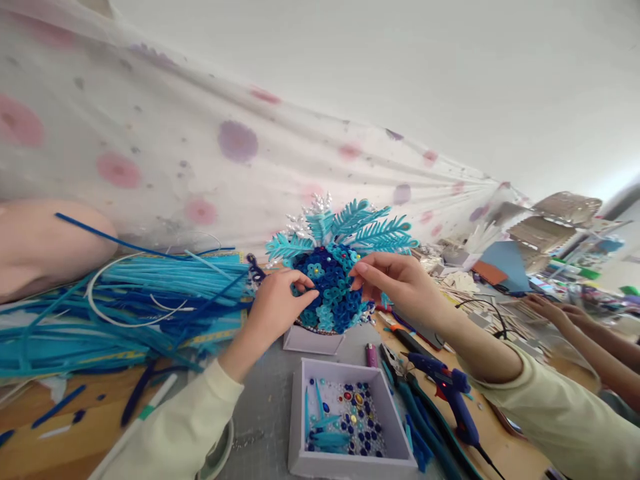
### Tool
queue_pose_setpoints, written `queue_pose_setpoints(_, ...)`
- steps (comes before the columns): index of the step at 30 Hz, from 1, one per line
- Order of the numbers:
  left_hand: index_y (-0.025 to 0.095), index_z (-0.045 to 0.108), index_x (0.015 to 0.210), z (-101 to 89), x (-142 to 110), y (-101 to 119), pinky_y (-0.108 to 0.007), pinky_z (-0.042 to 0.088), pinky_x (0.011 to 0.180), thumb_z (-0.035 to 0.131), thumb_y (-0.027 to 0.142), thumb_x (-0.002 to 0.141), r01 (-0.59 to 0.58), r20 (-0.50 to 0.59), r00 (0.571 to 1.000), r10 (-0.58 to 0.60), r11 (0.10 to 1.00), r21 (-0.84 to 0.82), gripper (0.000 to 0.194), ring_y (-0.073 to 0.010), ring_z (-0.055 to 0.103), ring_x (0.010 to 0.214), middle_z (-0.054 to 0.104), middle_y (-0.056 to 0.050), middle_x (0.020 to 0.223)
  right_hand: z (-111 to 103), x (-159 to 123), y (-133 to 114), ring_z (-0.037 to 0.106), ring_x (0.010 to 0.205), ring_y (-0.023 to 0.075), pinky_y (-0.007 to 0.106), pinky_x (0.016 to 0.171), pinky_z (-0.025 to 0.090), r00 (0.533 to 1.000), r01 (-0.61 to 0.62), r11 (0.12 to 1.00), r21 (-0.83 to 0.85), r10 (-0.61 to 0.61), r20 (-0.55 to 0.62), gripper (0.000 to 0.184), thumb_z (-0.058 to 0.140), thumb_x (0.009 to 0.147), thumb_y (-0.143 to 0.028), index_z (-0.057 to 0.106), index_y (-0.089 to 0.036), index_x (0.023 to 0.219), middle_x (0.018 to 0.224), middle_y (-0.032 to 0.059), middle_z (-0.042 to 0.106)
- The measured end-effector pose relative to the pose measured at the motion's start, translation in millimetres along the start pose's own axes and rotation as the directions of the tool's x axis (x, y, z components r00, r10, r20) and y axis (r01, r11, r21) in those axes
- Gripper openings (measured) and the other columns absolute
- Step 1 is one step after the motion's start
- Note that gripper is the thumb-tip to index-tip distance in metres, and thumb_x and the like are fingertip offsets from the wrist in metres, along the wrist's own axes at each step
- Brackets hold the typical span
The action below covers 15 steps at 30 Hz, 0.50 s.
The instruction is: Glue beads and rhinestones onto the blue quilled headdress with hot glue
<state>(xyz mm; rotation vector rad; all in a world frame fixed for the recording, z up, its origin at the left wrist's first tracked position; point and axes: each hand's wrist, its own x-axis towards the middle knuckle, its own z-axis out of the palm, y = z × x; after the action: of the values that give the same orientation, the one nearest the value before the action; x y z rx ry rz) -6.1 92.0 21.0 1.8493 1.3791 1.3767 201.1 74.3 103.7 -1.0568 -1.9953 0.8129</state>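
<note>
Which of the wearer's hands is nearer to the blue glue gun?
Right. The right hand is beyond the glue gun and slightly left of it; the left hand is beyond it, but much farther left.

In front of me stands a blue floral headpiece [334, 287], its rounded body covered in curled blue flowers. Turquoise fronds and white beaded sprigs fan up from its top.

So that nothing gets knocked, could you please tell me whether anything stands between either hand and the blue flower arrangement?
Nothing visible: the left hand and right hand both have their fingers at the blue flower arrangement. The bead tray sits nearer the camera, clear of both.
</note>
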Motion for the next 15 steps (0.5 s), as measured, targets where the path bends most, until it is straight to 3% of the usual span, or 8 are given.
queue_pose_setpoints(4,0.02,0.072,0.07,11.1,-5,4,-0.031,0.042,0.074,0.072,0.018,0.075,0.009,-0.021,1.0,-0.009,1.0,0.0,0.005,-0.0198,0.06,0.075,0.069,-0.001,0.076,0,-3,0,0.06,0.053,0.0111,0.022,0.048,0.045,0.999,0.051,0.997,-0.061,-0.05,0.006,0.035,0.064,0.091,-0.048,0.069,-0.017,0.076,0.069,0.0017,0.07)
queue_pose_setpoints(8,0.021,0.069,0.064,8.4,-4,4,-0.031,0.04,0.072,0.07,0.016,0.074,0.023,-0.02,1.0,-0.024,0.998,-0.054,0.011,-0.0191,0.059,0.073,0.068,0.0,0.072,-1,-5,0,0.06,0.053,0.0107,0.021,0.048,0.045,0.998,0.067,0.993,-0.093,-0.066,0.011,0.033,0.062,0.093,-0.043,0.069,-0.016,0.076,0.068,0.0015,0.07)
queue_pose_setpoints(11,0.021,0.066,0.067,2.9,-1,1,-0.03,0.04,0.067,0.07,0.021,0.072,0.073,-0.053,0.995,-0.081,0.987,-0.144,0.007,-0.018,0.057,0.066,0.068,-0.001,0.071,-2,-7,-1,0.061,0.053,0.0112,0.022,0.049,0.046,0.998,0.069,0.992,-0.106,-0.069,0.008,0.032,0.061,0.093,-0.043,0.069,-0.017,0.076,0.068,0.0018,0.07)
queue_pose_setpoints(15,0.022,0.051,0.076,1.9,1,3,-0.028,0.043,0.055,0.062,0.037,0.078,0.157,-0.033,0.983,-0.181,0.918,-0.365,0.019,-0.0171,0.062,0.063,0.072,-0.005,0.083,2,-6,1,0.062,0.056,0.0127,0.023,0.049,0.046,0.998,0.066,0.992,-0.108,-0.066,0.002,0.031,0.062,0.092,-0.046,0.069,-0.017,0.08,0.072,0.0029,0.071)
